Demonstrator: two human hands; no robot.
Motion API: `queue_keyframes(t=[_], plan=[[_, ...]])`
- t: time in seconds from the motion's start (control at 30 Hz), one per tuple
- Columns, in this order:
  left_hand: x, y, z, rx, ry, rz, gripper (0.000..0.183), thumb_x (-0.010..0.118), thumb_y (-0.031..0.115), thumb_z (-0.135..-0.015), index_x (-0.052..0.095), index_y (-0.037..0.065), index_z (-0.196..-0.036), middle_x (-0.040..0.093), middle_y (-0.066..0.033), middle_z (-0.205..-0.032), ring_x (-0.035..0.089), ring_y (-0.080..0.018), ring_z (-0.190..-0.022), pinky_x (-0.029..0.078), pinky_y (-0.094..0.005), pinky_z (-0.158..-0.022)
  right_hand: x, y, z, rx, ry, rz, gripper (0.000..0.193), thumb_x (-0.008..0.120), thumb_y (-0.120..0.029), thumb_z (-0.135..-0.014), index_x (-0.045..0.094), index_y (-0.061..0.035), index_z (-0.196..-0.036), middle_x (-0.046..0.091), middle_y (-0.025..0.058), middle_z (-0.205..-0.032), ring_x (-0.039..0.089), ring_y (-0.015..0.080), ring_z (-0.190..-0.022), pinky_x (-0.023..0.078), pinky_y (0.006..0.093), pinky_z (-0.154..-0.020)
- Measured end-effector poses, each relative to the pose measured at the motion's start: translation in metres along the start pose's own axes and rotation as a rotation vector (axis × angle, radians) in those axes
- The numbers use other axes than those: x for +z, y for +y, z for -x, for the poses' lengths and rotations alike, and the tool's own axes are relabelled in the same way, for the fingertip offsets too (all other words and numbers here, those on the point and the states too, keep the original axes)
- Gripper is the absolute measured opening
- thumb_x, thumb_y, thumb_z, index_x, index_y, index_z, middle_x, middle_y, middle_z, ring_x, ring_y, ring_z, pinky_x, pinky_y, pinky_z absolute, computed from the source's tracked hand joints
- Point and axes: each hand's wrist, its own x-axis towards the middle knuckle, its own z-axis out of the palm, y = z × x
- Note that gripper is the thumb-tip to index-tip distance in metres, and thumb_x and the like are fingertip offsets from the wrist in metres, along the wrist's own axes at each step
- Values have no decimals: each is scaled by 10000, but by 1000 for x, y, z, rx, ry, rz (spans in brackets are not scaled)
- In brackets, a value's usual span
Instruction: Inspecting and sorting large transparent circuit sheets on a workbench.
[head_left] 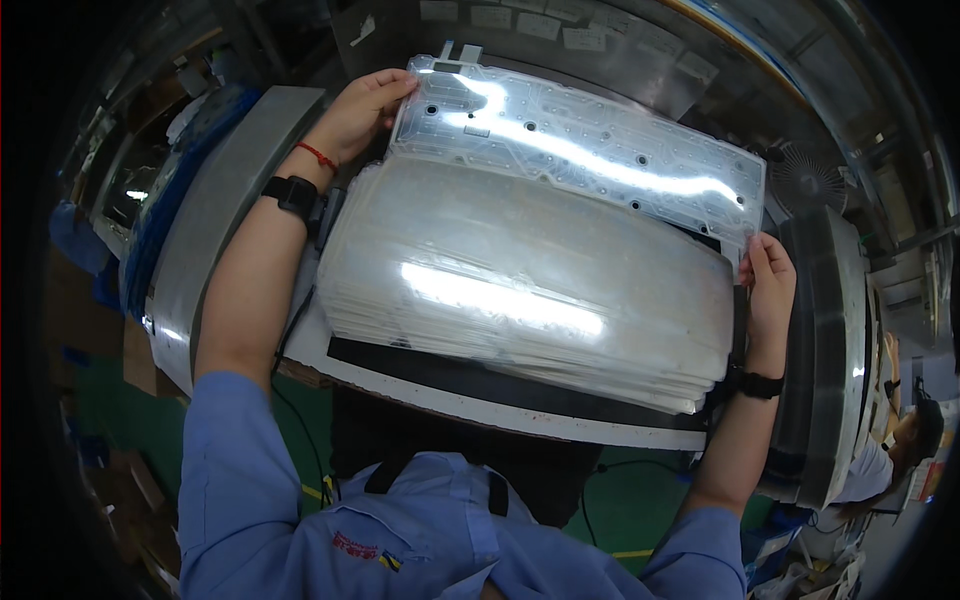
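A clear plastic membrane sheet (590, 140) with printed traces and small holes is held up at a tilt over the bench. My left hand (362, 108) grips its left edge near the top corner. My right hand (770, 285) pinches its lower right corner. Just below the sheet lies a thick stack of similar clear sheets (520, 285), resting on a black and white work board (470, 395). Both wrists wear black bands, and the left also has a red string.
A curved grey tray (225, 205) stands to the left, and a dark rounded stack (825, 350) to the right. Another person (905, 440) sits at the far right edge. A small fan (805, 175) is behind. Green floor shows below.
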Motion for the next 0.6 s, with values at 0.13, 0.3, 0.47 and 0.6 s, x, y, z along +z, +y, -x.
queue_keyframes(t=[0.13,0.3,0.47,0.6], plan=[[-1,-2,-1,-17,22,11,212,557,252,-938,633,71,-1018,530,72,-735,413,-27,-628,365,-178,-579,-3,4,-1,-24,12,28,143,571,-166,-926,629,-38,-955,527,-49,-652,442,19,-548,344,159,-506],[3,2,2,6,41,-17,222,547,256,-946,620,68,-1040,498,73,-686,407,-21,-601,356,-187,-548,-4,1,1,-33,5,-14,154,580,-175,-924,626,-30,-953,517,-51,-634,441,16,-543,344,157,-497],[-14,1,0,124,-111,223,246,517,292,-962,596,68,-1025,501,37,-644,423,-29,-537,355,-182,-498,-6,5,-1,-99,34,-113,182,552,-187,-941,602,-19,-991,577,-9,-705,494,37,-582,379,174,-520],[1,10,9,81,28,317,254,510,306,-963,590,67,-996,606,-12,-756,508,-42,-613,391,-164,-524,7,-12,5,-73,106,-224,208,524,-193,-955,575,-4,-1025,622,22,-815,543,55,-662,401,182,-554]])
